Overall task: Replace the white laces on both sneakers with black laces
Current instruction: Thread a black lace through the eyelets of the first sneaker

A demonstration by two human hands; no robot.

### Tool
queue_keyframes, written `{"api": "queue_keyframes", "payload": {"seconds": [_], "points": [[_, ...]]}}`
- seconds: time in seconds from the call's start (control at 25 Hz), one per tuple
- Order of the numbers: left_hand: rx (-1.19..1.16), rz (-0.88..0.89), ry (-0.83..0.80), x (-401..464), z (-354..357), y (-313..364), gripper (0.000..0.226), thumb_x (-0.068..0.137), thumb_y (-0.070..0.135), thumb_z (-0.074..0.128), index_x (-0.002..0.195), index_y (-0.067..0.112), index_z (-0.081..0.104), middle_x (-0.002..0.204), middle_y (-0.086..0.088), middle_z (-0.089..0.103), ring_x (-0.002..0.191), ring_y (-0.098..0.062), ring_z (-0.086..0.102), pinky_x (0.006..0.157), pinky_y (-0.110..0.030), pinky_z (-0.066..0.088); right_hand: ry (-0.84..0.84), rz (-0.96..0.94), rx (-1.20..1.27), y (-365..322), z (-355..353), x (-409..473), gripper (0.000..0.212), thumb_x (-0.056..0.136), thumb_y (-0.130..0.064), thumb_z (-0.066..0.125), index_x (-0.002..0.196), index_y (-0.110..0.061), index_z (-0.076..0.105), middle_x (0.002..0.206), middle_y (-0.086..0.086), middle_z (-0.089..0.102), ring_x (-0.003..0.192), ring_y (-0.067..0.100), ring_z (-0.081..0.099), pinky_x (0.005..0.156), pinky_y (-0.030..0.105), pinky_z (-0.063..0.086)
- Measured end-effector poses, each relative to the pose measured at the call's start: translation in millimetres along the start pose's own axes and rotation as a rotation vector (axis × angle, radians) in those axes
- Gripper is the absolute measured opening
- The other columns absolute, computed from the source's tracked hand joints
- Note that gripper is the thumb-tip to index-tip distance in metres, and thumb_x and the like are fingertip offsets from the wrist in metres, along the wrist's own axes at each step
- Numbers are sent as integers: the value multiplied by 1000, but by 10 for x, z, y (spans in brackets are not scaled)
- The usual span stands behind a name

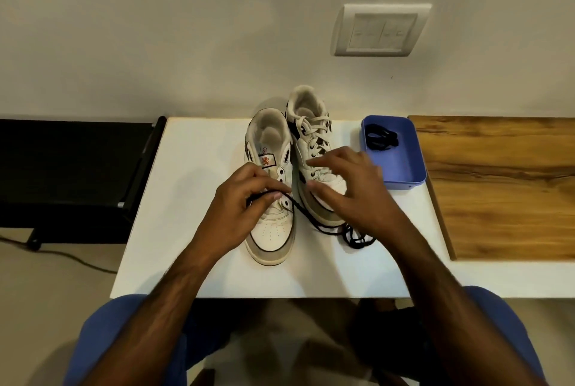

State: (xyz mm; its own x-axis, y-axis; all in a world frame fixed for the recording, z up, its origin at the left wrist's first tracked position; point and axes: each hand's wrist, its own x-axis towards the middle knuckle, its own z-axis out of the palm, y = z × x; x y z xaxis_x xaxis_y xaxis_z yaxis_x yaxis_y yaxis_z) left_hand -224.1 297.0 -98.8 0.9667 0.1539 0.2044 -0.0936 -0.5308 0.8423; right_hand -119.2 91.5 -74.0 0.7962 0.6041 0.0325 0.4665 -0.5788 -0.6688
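Early going, by the look of it. Left sneaker (271, 196) stripped of white lace, eyelets bare, black lace (306, 214) only starting at the lowest holes. Right sneaker (314, 149) fully white-laced, untouched. Spare lace (381, 136) waiting in tray (404, 174), beyond the right hand.

Left hand (245, 199) curled, pinching black lace over the left sneaker's lower eyelets. Right hand (348, 186) spread, fingers relaxed, resting on the right sneaker's toe, gripping nothing. Rest of black lace trailing in a heap just under the right wrist.

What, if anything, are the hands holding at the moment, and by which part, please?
The left hand pinches the black lace near its end, over the left sneaker. The right hand holds nothing.
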Motion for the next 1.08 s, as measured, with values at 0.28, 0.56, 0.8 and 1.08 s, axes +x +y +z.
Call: {"api": "queue_keyframes", "payload": {"seconds": [0.28,0.56,0.8,1.08], "points": [[-50,-101,92,49,-11,-71,17,80,10,83,90,24,78,78,18,67,58,-9,50,62,-15,40,-279,89,561,74,208,103,25,107,-11,44,107,-10,69,62,-2,47,57,16,45,56,24,41],[-39,-213,171,72,-206,-210,20,86,0,75,93,19,79,85,5,75,72,-5,65,65,-15,50,-156,213,533,409,33,126,27,107,-16,44,95,-10,68,65,-1,58,64,15,55,69,35,50],[-99,-197,56,76,-85,-122,23,88,-3,71,96,17,78,89,7,78,79,-12,74,77,-22,57,-137,-140,164,113,221,75,35,97,-32,62,132,-27,59,125,-13,57,117,-1,49,96,13,38],[223,67,45,72,-63,-158,6,92,14,73,97,13,70,87,12,69,82,-5,65,70,-22,50,-134,2,457,-52,556,117,18,97,-12,65,111,-16,76,72,-10,69,60,5,64,64,14,47]]}}
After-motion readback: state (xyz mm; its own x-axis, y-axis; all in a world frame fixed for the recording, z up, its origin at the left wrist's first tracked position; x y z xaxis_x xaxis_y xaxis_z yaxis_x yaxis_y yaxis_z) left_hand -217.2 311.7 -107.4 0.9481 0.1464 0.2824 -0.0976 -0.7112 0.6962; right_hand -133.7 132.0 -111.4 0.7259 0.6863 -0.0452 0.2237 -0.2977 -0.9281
